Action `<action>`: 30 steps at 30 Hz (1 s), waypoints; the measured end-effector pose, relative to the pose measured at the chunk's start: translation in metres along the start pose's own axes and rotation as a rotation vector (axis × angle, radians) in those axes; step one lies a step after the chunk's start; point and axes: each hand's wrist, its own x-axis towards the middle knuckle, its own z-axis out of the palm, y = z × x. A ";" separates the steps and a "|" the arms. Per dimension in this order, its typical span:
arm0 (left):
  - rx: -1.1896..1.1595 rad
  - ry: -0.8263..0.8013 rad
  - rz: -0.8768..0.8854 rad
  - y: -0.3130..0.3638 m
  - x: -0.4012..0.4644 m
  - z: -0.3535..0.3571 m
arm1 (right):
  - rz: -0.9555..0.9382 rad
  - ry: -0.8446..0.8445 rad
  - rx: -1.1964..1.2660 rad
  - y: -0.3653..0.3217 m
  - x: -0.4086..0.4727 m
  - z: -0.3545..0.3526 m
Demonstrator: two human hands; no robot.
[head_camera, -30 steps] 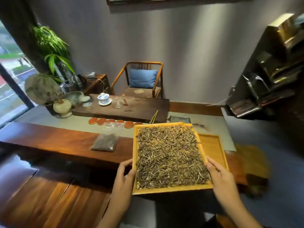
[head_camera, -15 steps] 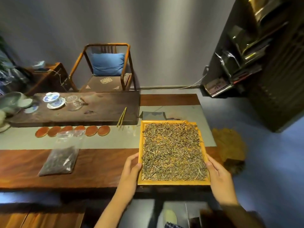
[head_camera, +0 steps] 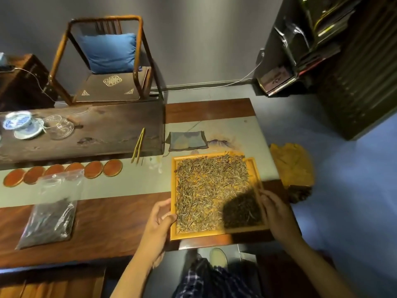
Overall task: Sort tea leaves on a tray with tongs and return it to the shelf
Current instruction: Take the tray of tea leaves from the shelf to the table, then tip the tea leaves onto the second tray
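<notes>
Landmark: the tray (head_camera: 217,232), which lies on the near right part of the table (head_camera: 103,220).

Far left of the tray: one blue-and-white cup on a saucer (head_camera: 20,125) and one glass vessel (head_camera: 59,126), both on the raised dark board. Nearer me, left of the tray, one clear bag of dark leaves (head_camera: 50,216) lies flat. Beyond it, one row of six round orange coasters (head_camera: 64,172) runs towards the tray.

One pair of tongs (head_camera: 138,148) lies beyond the tray's far left corner, well apart from both hands, long axis running away from me. I judge my left hand the nearer; reaching them means going forward and slightly left.

My left hand (head_camera: 160,218) grips the tray's left rim, thumb curled over its edge. The tea leaves (head_camera: 206,190) cover the tray; a darker patch sits at its near right corner, apparently shadow. My right hand (head_camera: 274,214) holds the right rim, fingers curled against it.

Right of the tray: one yellow cloth (head_camera: 293,164) and, further back, one dark shelf (head_camera: 335,50).
</notes>
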 end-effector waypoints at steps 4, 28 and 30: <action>-0.049 -0.037 -0.007 0.003 0.007 -0.008 | -0.178 0.007 -0.243 -0.014 0.008 0.003; 0.043 -0.103 -0.017 -0.016 0.027 -0.029 | -0.674 -0.387 -0.882 0.002 0.065 0.068; 0.060 -0.101 -0.029 -0.020 0.027 -0.033 | -0.649 -0.402 -0.911 0.007 0.071 0.068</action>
